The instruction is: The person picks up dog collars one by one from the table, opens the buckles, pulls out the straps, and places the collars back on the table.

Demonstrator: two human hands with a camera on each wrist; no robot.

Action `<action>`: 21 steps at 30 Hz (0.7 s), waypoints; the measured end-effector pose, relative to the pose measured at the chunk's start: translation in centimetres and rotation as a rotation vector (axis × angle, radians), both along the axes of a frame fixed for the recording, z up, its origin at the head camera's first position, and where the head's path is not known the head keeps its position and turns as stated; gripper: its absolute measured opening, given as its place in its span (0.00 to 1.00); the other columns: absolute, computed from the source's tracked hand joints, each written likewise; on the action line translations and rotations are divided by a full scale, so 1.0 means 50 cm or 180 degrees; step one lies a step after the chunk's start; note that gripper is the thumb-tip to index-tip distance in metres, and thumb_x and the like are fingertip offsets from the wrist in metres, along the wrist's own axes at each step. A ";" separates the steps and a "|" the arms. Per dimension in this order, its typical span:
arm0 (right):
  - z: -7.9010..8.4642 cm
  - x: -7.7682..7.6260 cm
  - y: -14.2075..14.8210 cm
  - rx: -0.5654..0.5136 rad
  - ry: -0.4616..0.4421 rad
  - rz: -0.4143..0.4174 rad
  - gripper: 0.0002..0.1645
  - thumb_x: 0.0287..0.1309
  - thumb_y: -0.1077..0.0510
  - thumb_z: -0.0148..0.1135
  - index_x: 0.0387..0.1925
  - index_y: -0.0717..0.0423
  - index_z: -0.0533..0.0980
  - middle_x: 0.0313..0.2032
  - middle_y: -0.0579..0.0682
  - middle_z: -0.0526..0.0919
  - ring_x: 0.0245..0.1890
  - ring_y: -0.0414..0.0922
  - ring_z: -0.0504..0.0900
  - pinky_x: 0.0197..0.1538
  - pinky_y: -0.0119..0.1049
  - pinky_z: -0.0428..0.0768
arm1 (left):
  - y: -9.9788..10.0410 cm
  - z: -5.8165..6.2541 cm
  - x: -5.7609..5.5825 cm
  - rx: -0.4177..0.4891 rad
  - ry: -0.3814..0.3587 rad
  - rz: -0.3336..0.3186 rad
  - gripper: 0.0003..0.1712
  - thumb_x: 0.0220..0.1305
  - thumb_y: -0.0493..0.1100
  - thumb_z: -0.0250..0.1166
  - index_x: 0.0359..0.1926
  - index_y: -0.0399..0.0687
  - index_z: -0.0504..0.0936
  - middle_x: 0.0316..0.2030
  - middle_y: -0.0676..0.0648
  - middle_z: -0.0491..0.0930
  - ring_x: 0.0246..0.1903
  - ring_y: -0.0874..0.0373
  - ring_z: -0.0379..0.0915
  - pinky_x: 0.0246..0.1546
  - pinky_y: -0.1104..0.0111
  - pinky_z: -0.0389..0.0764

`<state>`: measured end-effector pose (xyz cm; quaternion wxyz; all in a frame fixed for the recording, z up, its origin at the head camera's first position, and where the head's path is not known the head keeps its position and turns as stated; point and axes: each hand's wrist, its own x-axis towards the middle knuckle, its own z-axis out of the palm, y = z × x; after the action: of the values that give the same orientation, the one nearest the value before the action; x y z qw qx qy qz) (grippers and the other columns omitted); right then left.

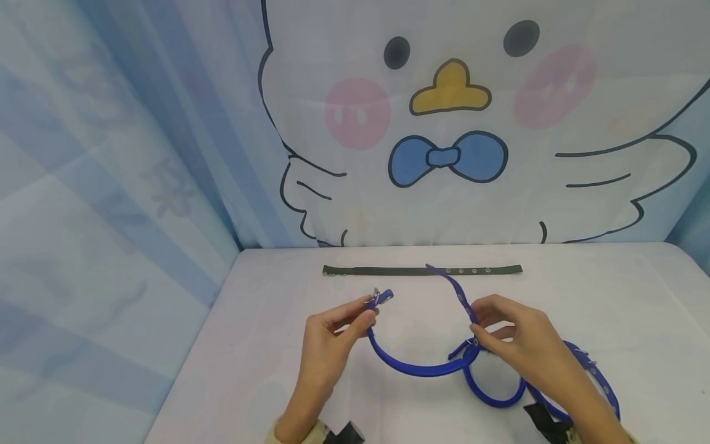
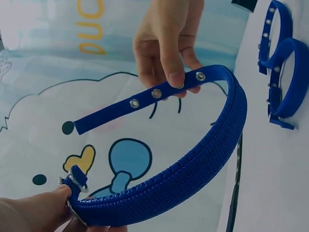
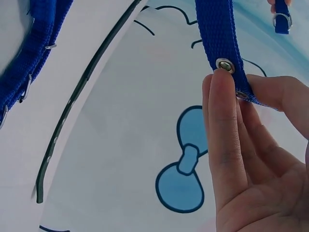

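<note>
Both hands hold a blue webbing collar (image 1: 421, 370) above the table, its band bent in an open curve. My left hand (image 1: 327, 345) pinches its buckle end; the metal buckle (image 2: 75, 181) stands just above the thumb in the left wrist view. Between thumb and fingers, my right hand (image 1: 521, 333) pinches the strap end (image 2: 108, 115), which has metal eyelets (image 2: 156, 93). The tip of that strap sticks out free beyond the fingers. In the right wrist view, one eyelet (image 3: 225, 65) shows right at a fingertip.
More blue collars (image 1: 496, 404) lie on the white table (image 1: 277, 296) at right, partly behind the right hand and forearm. A dark green strap (image 1: 388, 271) with eyelets lies straight along the back. Behind the table hangs a cartoon-printed curtain (image 1: 466, 209).
</note>
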<state>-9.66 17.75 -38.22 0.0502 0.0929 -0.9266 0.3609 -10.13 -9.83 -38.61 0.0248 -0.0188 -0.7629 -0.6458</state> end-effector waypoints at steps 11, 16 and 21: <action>-0.002 -0.001 0.000 0.0008 -0.0182 0.0001 0.27 0.54 0.62 0.73 0.55 0.59 0.74 0.42 0.52 0.84 0.42 0.49 0.85 0.40 0.37 0.87 | 0.004 0.001 0.003 -0.0225 0.0103 -0.0036 0.16 0.65 0.46 0.68 0.51 0.45 0.86 0.42 0.46 0.88 0.42 0.57 0.85 0.43 0.71 0.86; -0.003 -0.001 0.001 0.0056 -0.0217 0.0002 0.29 0.55 0.60 0.73 0.57 0.59 0.73 0.43 0.54 0.84 0.42 0.50 0.85 0.39 0.38 0.87 | 0.006 0.001 0.006 -0.0317 0.0179 -0.0048 0.17 0.67 0.46 0.66 0.53 0.44 0.85 0.43 0.46 0.88 0.42 0.58 0.85 0.43 0.71 0.85; -0.005 0.001 0.005 0.0124 -0.0255 -0.0033 0.30 0.57 0.58 0.72 0.58 0.59 0.72 0.47 0.57 0.84 0.43 0.52 0.86 0.39 0.41 0.88 | 0.009 0.002 0.009 -0.0342 0.0219 -0.0088 0.19 0.68 0.46 0.65 0.55 0.41 0.83 0.43 0.45 0.88 0.42 0.57 0.85 0.43 0.72 0.85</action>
<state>-9.61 17.98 -38.46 0.0132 0.0745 -0.9352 0.3460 -9.68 -9.39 -38.53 0.0411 -0.0527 -0.7948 -0.6032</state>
